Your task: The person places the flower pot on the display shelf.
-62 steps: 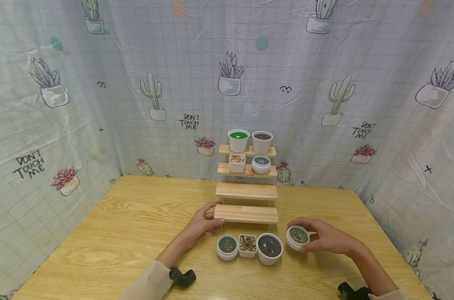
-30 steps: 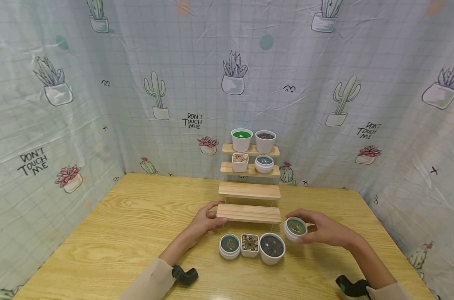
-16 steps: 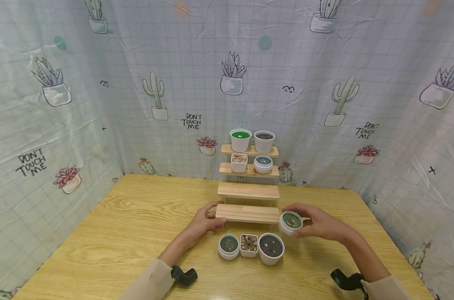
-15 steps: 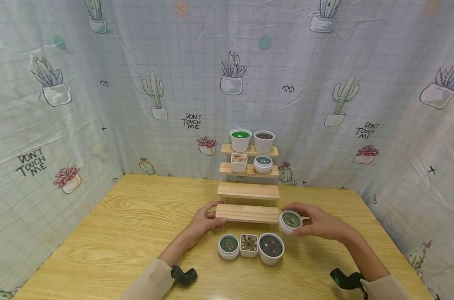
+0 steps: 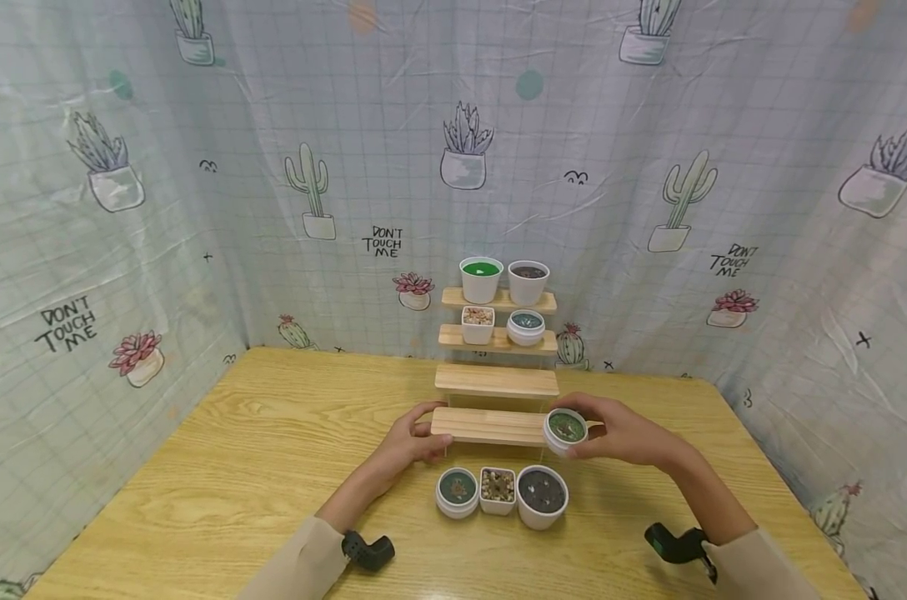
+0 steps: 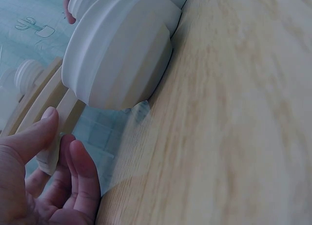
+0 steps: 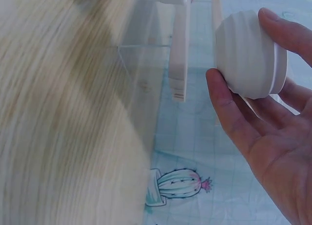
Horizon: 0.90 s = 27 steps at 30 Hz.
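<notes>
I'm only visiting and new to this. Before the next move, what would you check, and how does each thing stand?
1. Round green-topped pot held in the right hand: ok.
2. Lowest shelf held at its left end by the left hand: ok.
3. Bare space on that shelf: ok.
4. Pot resting on the shelf, should it be let go: not ok; the right wrist view shows a gap between them.
5. Firmness of either grip: cannot tell.
6. Three pots in front standing upright on the table: ok.
</notes>
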{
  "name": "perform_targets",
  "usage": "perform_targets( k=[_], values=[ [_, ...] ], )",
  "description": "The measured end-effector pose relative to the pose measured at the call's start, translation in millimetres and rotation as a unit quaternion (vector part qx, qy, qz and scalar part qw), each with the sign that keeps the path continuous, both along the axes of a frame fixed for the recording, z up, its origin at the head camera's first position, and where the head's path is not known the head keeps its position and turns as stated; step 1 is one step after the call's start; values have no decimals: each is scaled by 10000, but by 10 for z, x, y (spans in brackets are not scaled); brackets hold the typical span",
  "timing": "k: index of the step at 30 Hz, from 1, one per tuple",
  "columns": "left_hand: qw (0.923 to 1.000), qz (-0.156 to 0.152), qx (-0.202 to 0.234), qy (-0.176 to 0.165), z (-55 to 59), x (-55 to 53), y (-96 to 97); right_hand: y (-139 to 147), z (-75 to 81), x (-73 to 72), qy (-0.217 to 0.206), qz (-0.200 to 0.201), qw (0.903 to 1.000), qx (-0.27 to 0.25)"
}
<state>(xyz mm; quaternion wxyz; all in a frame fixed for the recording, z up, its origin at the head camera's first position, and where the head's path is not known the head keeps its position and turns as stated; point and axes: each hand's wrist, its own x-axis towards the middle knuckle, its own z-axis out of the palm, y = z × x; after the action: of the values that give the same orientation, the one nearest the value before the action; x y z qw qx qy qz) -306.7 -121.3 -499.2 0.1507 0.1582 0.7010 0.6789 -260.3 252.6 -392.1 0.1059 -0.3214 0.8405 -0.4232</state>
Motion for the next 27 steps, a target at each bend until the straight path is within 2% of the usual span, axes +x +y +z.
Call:
perform_targets(
  k=[10,19,27],
  values=[
    [10000,17,13,-10,-2,-3,5,-167,105,-106,56,-110,9998,186],
    [10000,47,-33,-35,-5,-29,17,-324,195,-191,56,-407,9991,77],
    [10000,30,25,-17,-5,-19,-2,-492,287,-298,82,-394,9992,-4]
  ],
)
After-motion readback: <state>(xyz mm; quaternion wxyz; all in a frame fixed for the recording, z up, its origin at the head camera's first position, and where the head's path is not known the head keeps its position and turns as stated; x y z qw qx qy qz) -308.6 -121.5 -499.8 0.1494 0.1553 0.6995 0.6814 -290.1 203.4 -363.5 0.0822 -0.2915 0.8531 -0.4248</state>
